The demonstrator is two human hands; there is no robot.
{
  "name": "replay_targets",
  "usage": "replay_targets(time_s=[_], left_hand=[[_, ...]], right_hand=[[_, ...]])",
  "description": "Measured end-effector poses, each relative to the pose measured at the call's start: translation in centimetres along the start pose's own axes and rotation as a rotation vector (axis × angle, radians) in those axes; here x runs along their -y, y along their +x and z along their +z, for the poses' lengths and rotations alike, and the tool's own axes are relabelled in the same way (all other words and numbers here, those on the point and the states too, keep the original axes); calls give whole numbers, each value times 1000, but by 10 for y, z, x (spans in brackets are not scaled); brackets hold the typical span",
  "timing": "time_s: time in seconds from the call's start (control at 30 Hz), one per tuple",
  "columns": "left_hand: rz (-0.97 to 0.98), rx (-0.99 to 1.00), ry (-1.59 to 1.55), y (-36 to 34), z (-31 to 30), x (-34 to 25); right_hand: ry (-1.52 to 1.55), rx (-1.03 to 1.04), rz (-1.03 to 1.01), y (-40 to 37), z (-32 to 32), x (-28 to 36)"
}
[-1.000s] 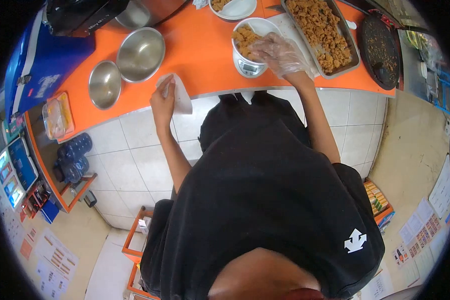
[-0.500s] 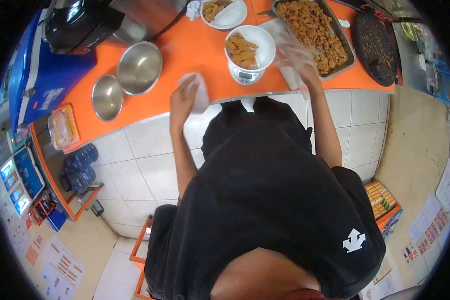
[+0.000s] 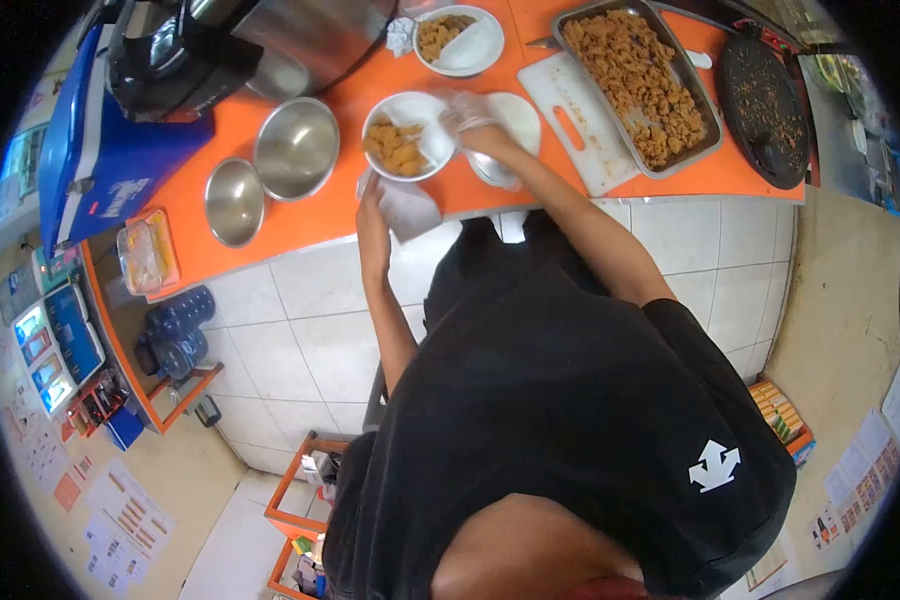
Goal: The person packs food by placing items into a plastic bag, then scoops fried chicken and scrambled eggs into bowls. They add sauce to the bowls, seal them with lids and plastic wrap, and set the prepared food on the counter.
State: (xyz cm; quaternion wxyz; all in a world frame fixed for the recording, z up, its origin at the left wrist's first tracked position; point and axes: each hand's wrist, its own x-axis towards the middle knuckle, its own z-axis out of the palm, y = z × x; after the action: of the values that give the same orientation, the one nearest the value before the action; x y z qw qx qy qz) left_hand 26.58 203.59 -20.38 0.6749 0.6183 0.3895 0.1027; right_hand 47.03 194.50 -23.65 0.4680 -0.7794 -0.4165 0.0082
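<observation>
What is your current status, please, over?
Left hand holding white sheet; gloved right hand at right rim of bowl. Bowl left of scale, fried pieces inside. Nothing obviously blocking.

1. The premises appeared to be the kitchen of a small food shop.
2. An orange counter (image 3: 310, 225) bore a tray (image 3: 688, 158) of fried pieces (image 3: 635, 75) in bulk, a cutting board (image 3: 598, 165) and a scale (image 3: 522, 125).
3. White bowls (image 3: 500, 50) held smaller portions; steel bowls (image 3: 297, 150) and a blue cooler (image 3: 120, 150) stood to the left.
4. A clear plastic glove (image 3: 462, 108) was worn on the right hand (image 3: 478, 132).
5. Crumbs speckled a dark pan (image 3: 760, 100) beside the tray.
6. The floor (image 3: 340, 290) was pale tile, with water jugs (image 3: 175, 350) near the left wall.
7. Sheets (image 3: 130, 510) were posted on both side walls; their wording was too small to read.
</observation>
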Motion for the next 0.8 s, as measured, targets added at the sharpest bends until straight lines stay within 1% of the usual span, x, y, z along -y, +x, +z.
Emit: replay_targets(time_s=[0.03, 0.07, 0.13, 0.17, 0.2, 0.23, 0.27, 0.3, 0.33, 0.37, 0.4, 0.43, 0.47, 0.5, 0.53, 0.57, 0.6, 0.63, 0.67, 0.7, 0.73, 0.8], left_hand=[[16, 1, 2, -5, -9, 2], [14, -54, 80, -10, -17, 1], [28, -120, 203, -20, -31, 2], [48, -125, 248, -25, -36, 3], [-21, -125, 241, -30, -41, -2], [28, -102, 358, -30, -51, 4], [135, -82, 359, -26, -60, 19], [-26, -48, 384, -36, -52, -12], [33, 44, 371, -35, -59, -7], [27, 103, 436, -34, -65, -1], [-30, 157, 531, -36, -56, -20], [-21, 206, 544, -35, -53, -22], [-95, 245, 612, -29, -47, -26], [-88, 284, 667, -28, -36, -39], [-48, 309, 700, -26, -24, -50], [43, 310, 700, -22, -15, -49], [74, 321, 755, -22, -2, -64], [55, 310, 742, -22, 7, -69], [85, 271, 715, -22, 15, -73], [74, 266, 740, -23, 22, -76], [56, 267, 766, -23, 31, -79], [62, 231, 733, -28, 49, -84]], right_hand=[[48, 180, 228, 1, 2, 8], [44, 163, 218, 7, 7, 10], [-131, 387, 290, 9, 17, 4], [-22, 376, 288, 7, 14, 3], [76, 359, 286, 5, 6, 2], [526, 460, 739, 14, -26, 27], [275, 114, 201, 7, -43, 6], [31, 49, 270, -6, -83, -7], [-223, 3, 359, -18, -125, -19], [-449, -25, 461, -30, -167, -30], [-644, -160, 555, -51, -196, -50], [-786, -237, 767, -78, -224, -79], [-830, -259, 981, -102, -249, -107], [-725, -242, 1120, -125, -268, -141], [-174, -404, 1013, -145, -271, -169], [383, -554, 924, -166, -274, -197], [447, -520, 946, -161, -277, -188], [510, -485, 970, -155, -280, -179], [532, -367, 1029, -163, -289, -197], [686, -474, 995, -175, -288, -213], [745, -538, 924, -150, -295, -156], [767, -473, 984, -158, -325, -127]])
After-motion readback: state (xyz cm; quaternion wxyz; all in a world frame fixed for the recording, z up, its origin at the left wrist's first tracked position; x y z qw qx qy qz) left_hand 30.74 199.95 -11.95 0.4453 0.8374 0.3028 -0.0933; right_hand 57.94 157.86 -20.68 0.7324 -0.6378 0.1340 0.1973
